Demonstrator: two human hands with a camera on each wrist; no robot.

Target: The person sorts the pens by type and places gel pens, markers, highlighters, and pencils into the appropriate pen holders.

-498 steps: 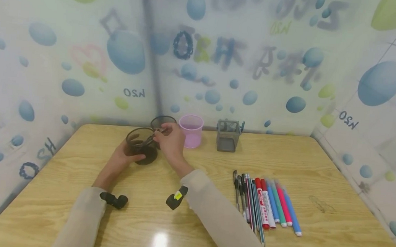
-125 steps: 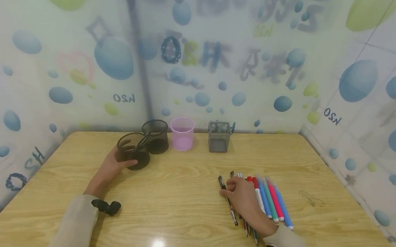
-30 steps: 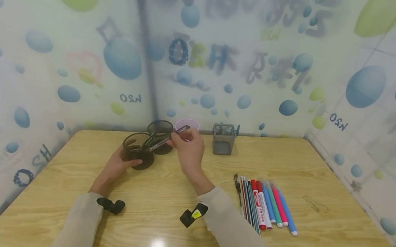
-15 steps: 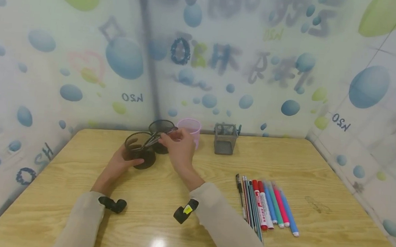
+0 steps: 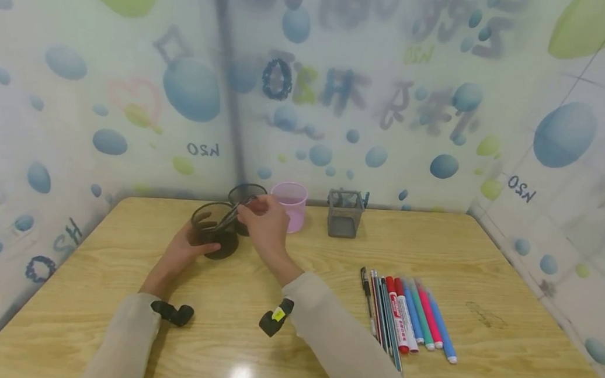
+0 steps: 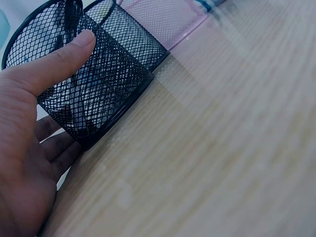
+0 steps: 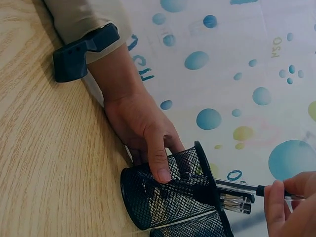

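Observation:
My left hand (image 5: 176, 256) grips a round black mesh pen holder (image 6: 108, 84) standing on the table, thumb on the near side and fingers round the far side. Several pens (image 7: 236, 203) lean inside it, their ends poking over the rim. With thumb and fingertips, my right hand (image 5: 268, 227) pinches another pen (image 7: 239, 184) by its upper part at the mouth of that holder; its lower end overlaps the rim in the right wrist view. Directly behind stands a second black mesh holder (image 5: 248, 190), partly covered by the right hand.
A pink mesh holder (image 5: 295, 218) and a square grey mesh holder (image 5: 343, 227) stand along the wall. On the right of the table (image 5: 218, 335) lie a black pen (image 5: 366, 290), several pencils (image 5: 385, 318), two red-capped markers (image 5: 398, 313) and several coloured felt-tip pens (image 5: 432, 321).
Since about four seconds ago, my right hand has carried a pen from the row to the black holder. Over the last second it moved left and the pen tilted steeper. The left hand kept its grip.

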